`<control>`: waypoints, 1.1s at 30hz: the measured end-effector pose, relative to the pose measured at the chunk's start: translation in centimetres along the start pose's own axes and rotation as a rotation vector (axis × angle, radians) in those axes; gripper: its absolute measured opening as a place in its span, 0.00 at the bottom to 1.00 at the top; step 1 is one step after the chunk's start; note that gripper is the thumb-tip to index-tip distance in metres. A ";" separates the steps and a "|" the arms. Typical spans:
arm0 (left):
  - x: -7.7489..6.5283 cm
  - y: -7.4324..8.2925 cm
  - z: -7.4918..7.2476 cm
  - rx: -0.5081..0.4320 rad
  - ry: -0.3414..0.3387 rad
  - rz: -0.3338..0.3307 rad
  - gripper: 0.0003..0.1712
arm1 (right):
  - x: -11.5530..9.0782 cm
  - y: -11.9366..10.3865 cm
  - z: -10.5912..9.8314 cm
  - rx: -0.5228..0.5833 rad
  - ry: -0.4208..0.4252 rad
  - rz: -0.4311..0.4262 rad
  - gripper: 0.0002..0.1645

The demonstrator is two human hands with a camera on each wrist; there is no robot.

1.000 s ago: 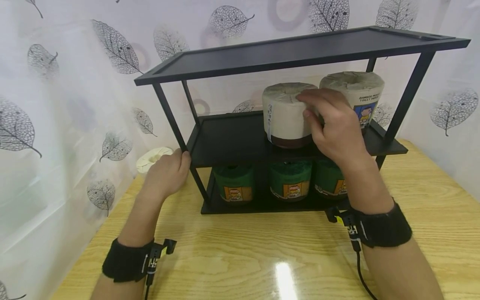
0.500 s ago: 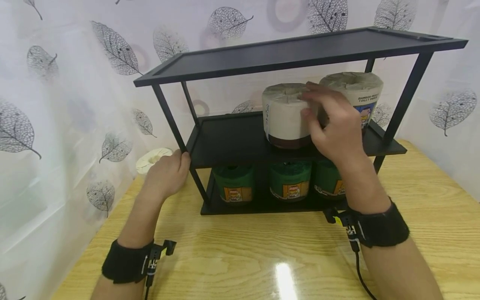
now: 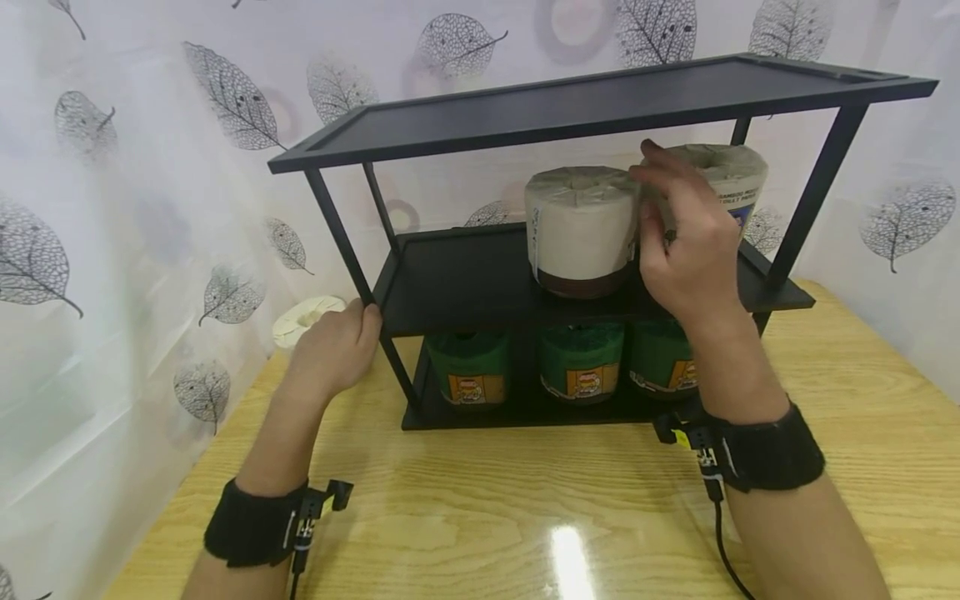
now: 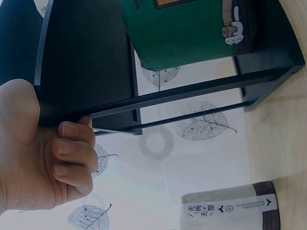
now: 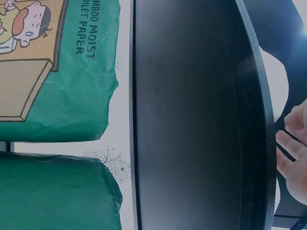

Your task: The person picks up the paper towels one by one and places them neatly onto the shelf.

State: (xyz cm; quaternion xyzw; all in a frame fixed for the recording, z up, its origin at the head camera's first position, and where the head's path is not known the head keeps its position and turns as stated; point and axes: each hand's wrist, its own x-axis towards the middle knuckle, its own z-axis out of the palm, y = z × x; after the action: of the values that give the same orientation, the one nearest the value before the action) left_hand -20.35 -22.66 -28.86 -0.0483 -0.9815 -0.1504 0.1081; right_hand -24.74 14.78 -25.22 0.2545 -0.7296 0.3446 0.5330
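A black two-tier rack with a top board stands on the table. My left hand grips its left front post at the middle shelf, fingers curled in the left wrist view. On the middle shelf sit a paper-wrapped white toilet roll and, to its right, another white toilet roll. My right hand reaches in between them, fingers loosely bent, partly covering the right roll. It holds neither; whether fingertips touch a roll I cannot tell. In the right wrist view the shelf hides part of this hand.
Green toilet rolls stand on the bottom shelf: one at left, one mid, one at right, partly behind my forearm. Behind my left hand a white roll rests on the wooden table. A leaf-patterned curtain hangs behind.
My right hand has moved right, away from the left white roll and in front of the right one. Both white rolls stay where they were. My left hand keeps its grip.
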 end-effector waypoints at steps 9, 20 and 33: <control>0.2 0.0 0.1 0.002 0.004 0.003 0.35 | -0.3 0.6 -0.3 -0.046 -0.244 0.022 0.27; 0.1 -0.1 0.1 -0.001 0.001 -0.001 0.34 | -0.4 0.5 -0.4 -0.070 -0.241 -0.007 0.22; 0.1 -0.1 0.1 -0.002 0.007 0.000 0.34 | -0.4 0.3 -0.4 -0.085 -0.218 -0.046 0.20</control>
State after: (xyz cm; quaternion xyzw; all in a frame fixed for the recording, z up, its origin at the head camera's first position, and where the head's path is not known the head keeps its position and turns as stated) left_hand -20.47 -22.72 -29.01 -0.0480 -0.9810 -0.1516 0.1115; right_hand -24.56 15.29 -25.58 0.2843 -0.7912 0.2714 0.4686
